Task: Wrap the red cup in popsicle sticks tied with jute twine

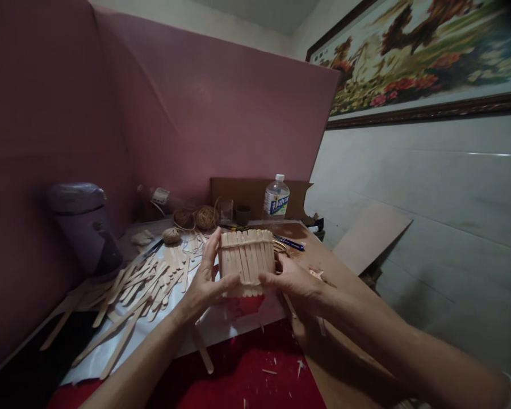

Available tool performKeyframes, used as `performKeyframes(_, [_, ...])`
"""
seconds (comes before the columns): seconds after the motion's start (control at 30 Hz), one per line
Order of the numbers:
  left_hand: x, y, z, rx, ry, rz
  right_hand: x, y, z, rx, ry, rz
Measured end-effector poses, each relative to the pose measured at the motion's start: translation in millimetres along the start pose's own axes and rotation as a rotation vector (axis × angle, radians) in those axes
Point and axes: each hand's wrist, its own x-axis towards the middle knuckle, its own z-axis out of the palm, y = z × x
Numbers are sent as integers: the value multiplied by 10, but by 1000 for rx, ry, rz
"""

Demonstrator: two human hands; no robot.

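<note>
Between my two hands is a small panel of popsicle sticks (246, 262), set side by side with cord running across near its top and bottom. It is held up over the table, its slatted face toward me. My left hand (208, 278) grips the left edge, thumb along the lower front and fingers up the side. On the right edge, my right hand (293, 278) has its thumb on the lower corner; its other fingers are mostly hidden behind. Loose popsicle sticks (153, 284) lie in a heap left of my left hand, on a white sheet (234, 318).
Balls of twine (205, 217) and a plastic bottle (276, 199) stand at the back. A blue pen (293, 245) lies right of the panel. At far left is a purple canister (85, 227). Wood scraps dot the red cloth (238, 369) in front.
</note>
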Motion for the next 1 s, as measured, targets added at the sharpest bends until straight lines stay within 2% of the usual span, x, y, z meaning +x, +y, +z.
performKeyframes(0.03, [9, -18, -3, -144, -89, -63, -1, 35, -3, 12, -1, -18])
performKeyframes(0.1, [32, -62, -15, -287, -133, -176, -5, 93, -23, 13, 4, -44])
performKeyframes(0.3, [3, -69, 10, -407, -207, -431, -48, 98, 2, 104, -25, -52])
performKeyframes(0.4, [-18, 20, 31, -508, -236, -344, -80, 12, 68, 111, -57, -127])
performKeyframes(0.5, [-16, 165, 57, -467, -203, -259, -100, -89, 113, 52, -10, -193])
performKeyframes(0.57, [-17, 281, 87, -447, -237, -237, -111, -144, 139, -1, 28, -212])
performKeyframes(0.67, [-28, 405, 122, -442, -266, -218, -137, -185, 193, -32, 7, -254])
performKeyframes(0.83, [-25, 340, 91, -468, -330, -188, -188, -103, 276, 74, 85, -349])
performKeyframes(1.0, [5, 295, 45, -485, -235, -239, -140, 4, 326, 117, 62, -417])
